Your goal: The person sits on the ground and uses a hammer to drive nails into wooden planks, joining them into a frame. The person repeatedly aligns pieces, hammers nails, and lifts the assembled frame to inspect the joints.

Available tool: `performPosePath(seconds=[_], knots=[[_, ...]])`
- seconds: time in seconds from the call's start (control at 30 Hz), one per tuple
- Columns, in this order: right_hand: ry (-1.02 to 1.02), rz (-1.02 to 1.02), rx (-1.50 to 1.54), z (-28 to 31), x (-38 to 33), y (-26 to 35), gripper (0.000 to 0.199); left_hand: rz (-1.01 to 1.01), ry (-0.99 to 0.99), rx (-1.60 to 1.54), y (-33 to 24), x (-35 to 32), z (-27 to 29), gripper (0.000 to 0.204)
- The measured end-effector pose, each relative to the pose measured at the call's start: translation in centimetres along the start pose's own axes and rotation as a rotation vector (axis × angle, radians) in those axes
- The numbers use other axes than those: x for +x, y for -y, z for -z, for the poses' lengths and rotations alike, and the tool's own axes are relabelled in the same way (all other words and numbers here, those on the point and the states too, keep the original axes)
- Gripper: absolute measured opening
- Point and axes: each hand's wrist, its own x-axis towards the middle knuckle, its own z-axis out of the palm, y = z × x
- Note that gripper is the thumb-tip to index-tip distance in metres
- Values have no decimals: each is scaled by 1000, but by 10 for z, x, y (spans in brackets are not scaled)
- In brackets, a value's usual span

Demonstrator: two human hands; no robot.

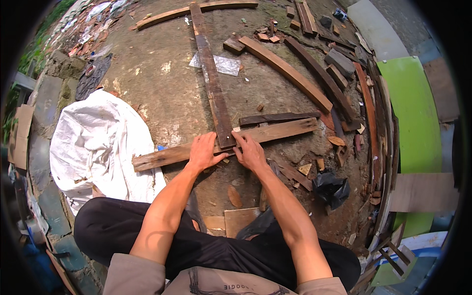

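Note:
A long dark wooden plank (216, 93) runs away from me, its near end lying across the middle of a crosswise wooden plank (285, 131). My left hand (202, 152) grips the crosswise plank just left of that joint, fingers over the top and thumb along the near edge. On the other side, my right hand (249, 151) closes round the same plank, its index finger against the dark plank's end. At the far end, the dark plank meets another crosswise timber (162, 19). The undersides of both hands are hidden.
A white sack (105, 142) lies left of the planks. A short dark timber (275, 118) rests just beyond the crosswise plank. Loose beams (290, 73) and wood scraps cover the right side, by a green panel (410, 113). A black plastic bag (332, 189) sits near my right forearm.

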Motion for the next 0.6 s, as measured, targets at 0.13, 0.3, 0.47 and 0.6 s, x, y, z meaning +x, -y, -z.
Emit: performPosePath(seconds=[0.13,0.3,0.47,0.6], knots=[[11,6,-21,0,3,-3,51,-31,15,-63,5,9,2,85],[-9,57,-2,-2,6,-8,50,10,93,-4,8,10,3,83],[-35,81,36,-6,6,-16,49,-5,88,-10,4,10,5,79],[-29,100,66,-5,7,-16,49,-25,51,-39,7,9,3,80]])
